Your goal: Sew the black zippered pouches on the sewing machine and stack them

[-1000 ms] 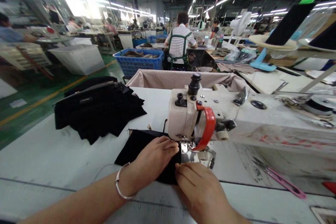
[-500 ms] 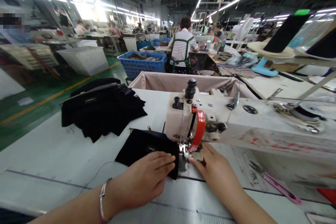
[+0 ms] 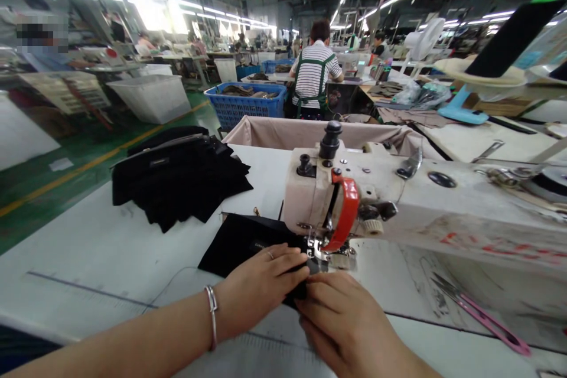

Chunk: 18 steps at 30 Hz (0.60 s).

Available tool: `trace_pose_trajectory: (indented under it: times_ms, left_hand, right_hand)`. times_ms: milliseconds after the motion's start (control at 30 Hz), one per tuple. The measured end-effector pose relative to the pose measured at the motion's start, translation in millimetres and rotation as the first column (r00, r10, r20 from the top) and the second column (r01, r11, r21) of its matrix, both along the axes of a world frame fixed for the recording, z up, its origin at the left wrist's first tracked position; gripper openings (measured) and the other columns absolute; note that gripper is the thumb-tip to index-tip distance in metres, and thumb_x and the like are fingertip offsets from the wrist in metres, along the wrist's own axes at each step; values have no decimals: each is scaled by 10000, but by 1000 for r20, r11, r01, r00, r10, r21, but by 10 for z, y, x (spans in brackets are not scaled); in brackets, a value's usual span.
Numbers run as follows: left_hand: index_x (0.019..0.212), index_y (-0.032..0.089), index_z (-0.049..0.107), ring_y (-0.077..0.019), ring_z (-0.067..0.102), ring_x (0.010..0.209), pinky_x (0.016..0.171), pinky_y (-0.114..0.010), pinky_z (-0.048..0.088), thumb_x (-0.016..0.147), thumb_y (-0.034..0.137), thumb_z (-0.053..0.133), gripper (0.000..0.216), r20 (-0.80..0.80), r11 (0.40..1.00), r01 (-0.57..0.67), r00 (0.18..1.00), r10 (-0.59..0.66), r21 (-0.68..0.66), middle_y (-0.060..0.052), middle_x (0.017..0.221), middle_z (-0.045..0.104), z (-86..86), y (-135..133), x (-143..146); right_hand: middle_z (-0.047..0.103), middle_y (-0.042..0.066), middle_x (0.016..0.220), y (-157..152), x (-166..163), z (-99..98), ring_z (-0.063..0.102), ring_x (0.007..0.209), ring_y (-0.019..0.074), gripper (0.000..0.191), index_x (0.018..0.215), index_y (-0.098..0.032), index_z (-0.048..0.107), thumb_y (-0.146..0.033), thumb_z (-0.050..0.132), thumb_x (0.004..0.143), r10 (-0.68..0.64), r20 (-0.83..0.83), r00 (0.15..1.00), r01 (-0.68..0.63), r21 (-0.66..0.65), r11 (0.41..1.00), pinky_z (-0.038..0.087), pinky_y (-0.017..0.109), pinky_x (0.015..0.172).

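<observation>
A black fabric piece [image 3: 243,241] lies on the white table [image 3: 97,260] under the foot of a cream sewing machine [image 3: 381,207] with a red guard [image 3: 343,212]. My left hand [image 3: 261,286] presses flat on the fabric's near edge, fingers toward the needle; a silver bangle is on its wrist. My right hand [image 3: 345,322] touches the fabric's near right corner just in front of the presser foot. Whether its fingers pinch the cloth is hidden.
A stack of black fabric pieces [image 3: 181,177] sits at the table's left rear. Pink thread snips [image 3: 491,322] lie at the right. Behind the machine hangs a beige cloth bin [image 3: 310,130]. Farther back stand a blue basket [image 3: 248,103] and a person in a striped shirt [image 3: 314,71].
My right hand came back from beside the presser foot to the fabric's near edge. My left hand stayed pressed on the cloth, shifting slightly toward the needle.
</observation>
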<state>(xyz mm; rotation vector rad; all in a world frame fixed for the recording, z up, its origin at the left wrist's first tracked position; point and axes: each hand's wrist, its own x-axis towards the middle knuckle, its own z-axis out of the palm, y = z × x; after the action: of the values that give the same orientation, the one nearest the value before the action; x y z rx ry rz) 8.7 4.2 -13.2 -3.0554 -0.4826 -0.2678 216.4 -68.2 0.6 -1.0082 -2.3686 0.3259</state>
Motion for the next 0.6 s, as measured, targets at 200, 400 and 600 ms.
trace_pose_trajectory:
  times_ms: [200,400,600]
  left_hand:
    - [1229,174,566,-195,409,1324,1159,-377,309,924,243,619,318,-13,999,14,1000,-14,30,-8,1334,570,-35,61,14]
    - [1234,171,544,-202,472,1256,1147,-382,308,926,192,608,316,9,999,34,999,-34,9,-30,1235,618,13,216,79]
    - [1246,181,528,-211,555,1151,1043,-390,427,952,164,544,295,122,996,-31,992,42,-84,-66,1161,625,-32,258,57]
  right_hand:
    - [656,40,874,-6,-35,-39,613,924,197,142,949,-191,649,-141,531,887,-47,-1,999,47,43,998,504,342,805]
    - [652,56,889,47,-65,-76,616,880,217,218,1058,-178,644,-133,508,894,-118,8,993,118,46,992,505,371,748]
    - [656,91,1041,58,-57,-117,612,975,250,260,1141,-158,613,-133,505,905,-144,36,989,143,33,989,518,414,783]
